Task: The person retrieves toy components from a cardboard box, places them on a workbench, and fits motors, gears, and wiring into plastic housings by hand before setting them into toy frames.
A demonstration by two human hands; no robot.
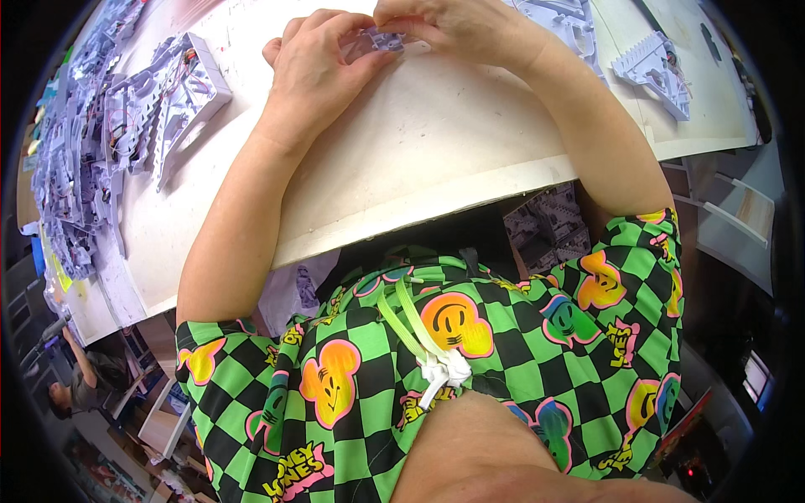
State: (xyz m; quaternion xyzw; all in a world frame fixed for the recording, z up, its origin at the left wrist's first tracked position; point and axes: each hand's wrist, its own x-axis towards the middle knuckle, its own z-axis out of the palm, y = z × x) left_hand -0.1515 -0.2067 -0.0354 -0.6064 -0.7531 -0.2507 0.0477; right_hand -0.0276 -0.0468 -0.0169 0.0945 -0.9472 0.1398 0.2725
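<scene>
Holding a small grey plastic part (386,39) near the top of the view, both hands met over the far side of a cream-white worktable (402,151). L hand (319,71) had its thumb and index bent round the part, gripping it btwn them; its other fingers were curled loosely. R hand (465,33) came in from the opp. side, thumb and fingers curled in at the part's R end; couldn't tell how tightly they'd closed, as the hand itself hid some of it.

Well to the L lay a grey frame w/ wires (193,92), angled on the tabletop, and just beside it a long heap of grey plastic pcs (75,168), stacked along the table's L side. Past the R forearm sat another grey pc (574,29), partly hidden by the arm, plus a toothed grey pc (658,75) w/ thin wires, near the R edge. A slim dark item (711,40) lay beyond it, too small to ID.

Below the table edge, more grey parts (549,230) showed. Green-and-black checked top (537,352) filled the lower half. Far lower L, a person (84,381) was visible, small & blurred.
</scene>
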